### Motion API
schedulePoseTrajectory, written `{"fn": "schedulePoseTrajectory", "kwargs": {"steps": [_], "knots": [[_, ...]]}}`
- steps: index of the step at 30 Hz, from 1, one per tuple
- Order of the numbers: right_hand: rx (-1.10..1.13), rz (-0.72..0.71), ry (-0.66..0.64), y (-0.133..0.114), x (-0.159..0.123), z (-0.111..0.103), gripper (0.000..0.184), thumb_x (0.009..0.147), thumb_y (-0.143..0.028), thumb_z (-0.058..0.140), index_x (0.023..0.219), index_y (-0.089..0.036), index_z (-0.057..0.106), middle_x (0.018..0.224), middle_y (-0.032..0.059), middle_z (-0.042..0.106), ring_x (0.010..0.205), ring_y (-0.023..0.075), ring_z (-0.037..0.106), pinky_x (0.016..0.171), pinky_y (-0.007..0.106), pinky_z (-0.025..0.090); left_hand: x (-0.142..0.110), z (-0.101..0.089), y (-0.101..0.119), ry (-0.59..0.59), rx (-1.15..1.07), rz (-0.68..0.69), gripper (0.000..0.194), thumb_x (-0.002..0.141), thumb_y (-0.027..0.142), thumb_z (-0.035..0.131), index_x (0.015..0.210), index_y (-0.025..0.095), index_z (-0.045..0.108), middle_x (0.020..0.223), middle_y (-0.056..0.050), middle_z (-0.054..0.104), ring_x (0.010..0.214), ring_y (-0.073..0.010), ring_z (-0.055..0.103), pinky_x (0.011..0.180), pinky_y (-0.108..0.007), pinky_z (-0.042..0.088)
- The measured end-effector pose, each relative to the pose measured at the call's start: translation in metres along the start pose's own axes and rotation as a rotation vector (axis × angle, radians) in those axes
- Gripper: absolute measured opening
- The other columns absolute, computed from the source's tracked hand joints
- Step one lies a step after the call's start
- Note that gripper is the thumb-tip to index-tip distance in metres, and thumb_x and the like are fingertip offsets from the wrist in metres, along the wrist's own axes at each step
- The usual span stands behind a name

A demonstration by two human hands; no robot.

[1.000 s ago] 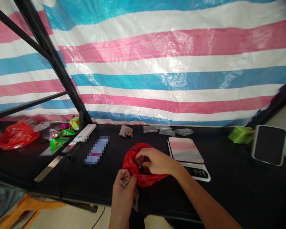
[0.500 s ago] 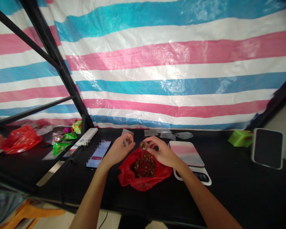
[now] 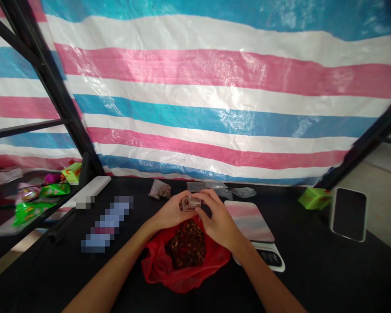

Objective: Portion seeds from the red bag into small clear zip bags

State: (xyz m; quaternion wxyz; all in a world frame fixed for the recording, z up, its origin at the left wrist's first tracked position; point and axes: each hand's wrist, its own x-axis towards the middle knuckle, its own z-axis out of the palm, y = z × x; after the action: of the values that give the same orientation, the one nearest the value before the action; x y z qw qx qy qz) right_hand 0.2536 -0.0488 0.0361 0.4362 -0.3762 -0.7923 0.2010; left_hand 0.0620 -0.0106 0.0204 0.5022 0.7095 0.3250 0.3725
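Note:
My left hand [image 3: 170, 214] and my right hand [image 3: 217, 217] meet over an open red plastic bag [image 3: 156, 269] on the black table. Both pinch a small clear packet [image 3: 189, 203] with brownish bits inside, held between the fingertips. The red bag holds a heap of dark brown and reddish dried pieces [image 3: 186, 244]. A filled small packet [image 3: 160, 190] lies just beyond my left hand. Several empty clear packets [image 3: 243, 191] lie near the tarp. A digital scale [image 3: 251, 222] sits right beside my right wrist.
A phone [image 3: 108, 222] and a white power bank [image 3: 91, 191] lie to the left. Green snack wrappers [image 3: 54, 190] are at far left behind a black frame post [image 3: 68, 117]. A green box [image 3: 314, 198] and a dark device [image 3: 349, 214] stand at the right. A striped tarp [image 3: 215, 108] hangs behind.
My hands have come together from being a little apart and now both grip one small packet over the red bag. The camera has tilted and shifted, so the table looks closer.

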Motion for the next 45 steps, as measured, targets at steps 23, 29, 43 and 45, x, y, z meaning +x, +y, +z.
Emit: {"fn": "schedulePoseTrajectory", "kwargs": {"steps": [23,29,43,45], "knots": [[-0.139,-0.033,-0.078,-0.013,-0.003,0.006,0.011,0.098,-0.023,0.060,0.108,-0.027,0.065,0.107,0.0035,0.065,0.098,0.0226,0.063,0.091,0.037,0.050,-0.020,0.002,0.004,0.132,0.485,0.166,0.062,0.088,0.017,0.061,0.145,0.023,0.035,0.121,-0.010,0.063,0.104,-0.0235,0.064,0.094,-0.038,0.051],[-0.042,-0.022,0.185,-0.005,0.006,-0.013,0.006,0.099,-0.022,0.056,0.096,-0.024,0.061,0.095,0.0030,0.064,0.086,0.0186,0.062,0.080,0.031,0.049,-0.020,-0.009,0.003,0.169,0.592,0.153,0.074,0.089,0.041,0.069,0.151,0.026,0.033,0.126,-0.010,0.065,0.109,-0.0268,0.065,0.096,-0.041,0.050],[-0.116,0.359,0.301,0.076,-0.062,-0.126,0.020,0.084,-0.040,0.070,0.090,-0.021,0.070,0.074,0.0009,0.068,0.065,0.0177,0.059,0.066,0.030,0.049,-0.014,-0.024,-0.017,0.144,0.574,0.096,0.044,0.104,0.046,0.038,0.138,0.023,0.053,0.098,-0.004,0.068,0.090,-0.0219,0.066,0.087,-0.035,0.049],[-0.152,0.369,0.372,0.087,-0.064,-0.128,0.037,0.089,-0.047,0.063,0.116,-0.021,0.069,0.093,0.0055,0.074,0.075,0.0198,0.062,0.075,0.034,0.052,-0.014,-0.024,-0.018,0.143,0.577,0.081,0.045,0.105,0.048,0.036,0.138,0.023,0.053,0.099,-0.005,0.069,0.091,-0.0222,0.067,0.088,-0.035,0.050]]}}
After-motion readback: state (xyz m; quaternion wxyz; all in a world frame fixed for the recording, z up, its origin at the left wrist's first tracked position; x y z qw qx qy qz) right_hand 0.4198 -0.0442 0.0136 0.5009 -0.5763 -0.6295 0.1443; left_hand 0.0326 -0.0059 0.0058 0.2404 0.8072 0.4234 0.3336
